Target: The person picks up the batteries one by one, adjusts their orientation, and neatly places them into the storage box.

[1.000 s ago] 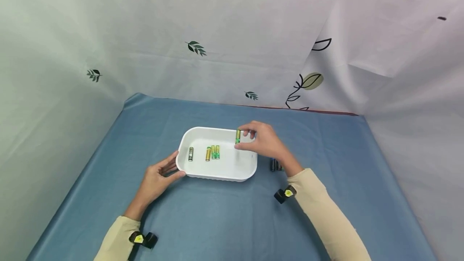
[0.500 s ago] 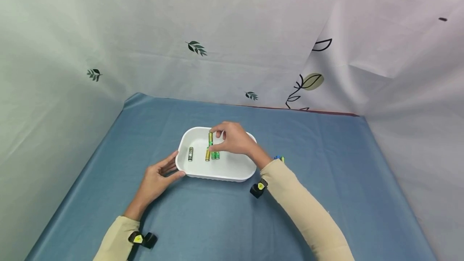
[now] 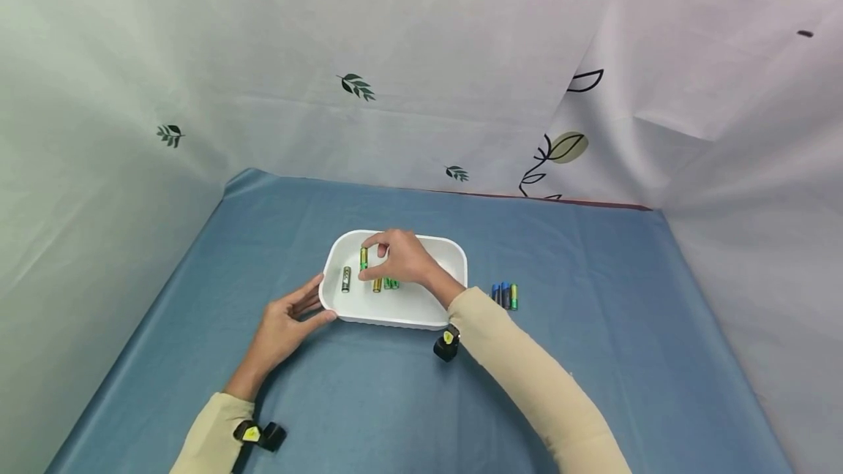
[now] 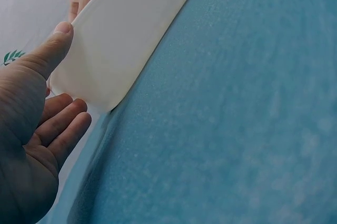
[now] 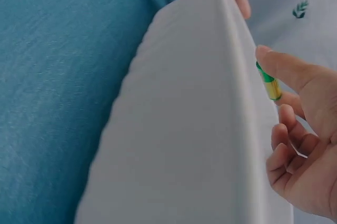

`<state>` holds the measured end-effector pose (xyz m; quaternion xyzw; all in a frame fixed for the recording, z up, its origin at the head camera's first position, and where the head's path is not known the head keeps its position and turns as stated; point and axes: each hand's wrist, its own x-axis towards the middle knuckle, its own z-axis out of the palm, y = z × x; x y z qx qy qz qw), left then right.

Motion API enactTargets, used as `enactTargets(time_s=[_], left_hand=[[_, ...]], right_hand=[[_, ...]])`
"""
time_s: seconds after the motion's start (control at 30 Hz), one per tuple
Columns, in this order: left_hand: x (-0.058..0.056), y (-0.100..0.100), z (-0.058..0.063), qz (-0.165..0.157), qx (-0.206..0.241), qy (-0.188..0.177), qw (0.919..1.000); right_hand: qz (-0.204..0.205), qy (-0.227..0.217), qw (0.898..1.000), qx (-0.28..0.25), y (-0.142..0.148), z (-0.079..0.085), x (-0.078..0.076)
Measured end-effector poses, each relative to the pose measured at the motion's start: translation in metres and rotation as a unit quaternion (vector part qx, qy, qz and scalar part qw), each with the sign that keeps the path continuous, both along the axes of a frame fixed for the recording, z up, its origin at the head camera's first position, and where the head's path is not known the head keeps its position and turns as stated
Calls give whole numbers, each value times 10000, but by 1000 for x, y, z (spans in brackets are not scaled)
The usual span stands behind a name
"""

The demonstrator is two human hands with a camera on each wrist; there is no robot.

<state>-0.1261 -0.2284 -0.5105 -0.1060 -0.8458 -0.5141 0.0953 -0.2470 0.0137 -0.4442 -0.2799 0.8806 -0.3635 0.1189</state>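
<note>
My left hand (image 3: 279, 331) holds the left end of a white plastic tray (image 3: 415, 311), its thumb on the near corner and its fingers along the side. In the left wrist view the lower fingers spread loosely beneath the thumb. Over the tray, my right hand (image 3: 405, 258) pinches a green and gold battery (image 3: 364, 259) upright between thumb and index finger; its other fingers curl in loosely. Left of it inside the tray lies a dark battery (image 3: 346, 279). A gold battery (image 3: 377, 285) and green ones (image 3: 388, 283) lie below the right hand, partly hidden by it.
To the right of the tray, two blue and black batteries (image 3: 500, 295) and a green one (image 3: 514, 296) lie side by side on the blue cloth (image 3: 395, 401). Pale fabric walls (image 3: 421, 79) stand behind and at both sides.
My right hand has carried the battery leftward across the tray, past the green and gold group, to near the dark battery. The batteries on the cloth have come into full view. My left hand stays put.
</note>
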Motion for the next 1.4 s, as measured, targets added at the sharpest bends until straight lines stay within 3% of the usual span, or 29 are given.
enactTargets(time_s=[0.37, 0.83, 1.07, 1.4], left_hand=[[-1, -1, -2, -68, 140, 24, 9999], [-2, -1, -2, -45, 81, -14, 10000], [-2, -2, -2, -43, 65, 1, 10000], [-1, -1, -3, 19, -10, -20, 10000]], right_hand=[[-681, -269, 9973, -66, -6, -16, 2], [-734, -481, 9960, 186, -5, -26, 4], [-668, -248, 9962, 501, -9, -27, 3], [-771, -302, 9929, 852, -11, -30, 6]])
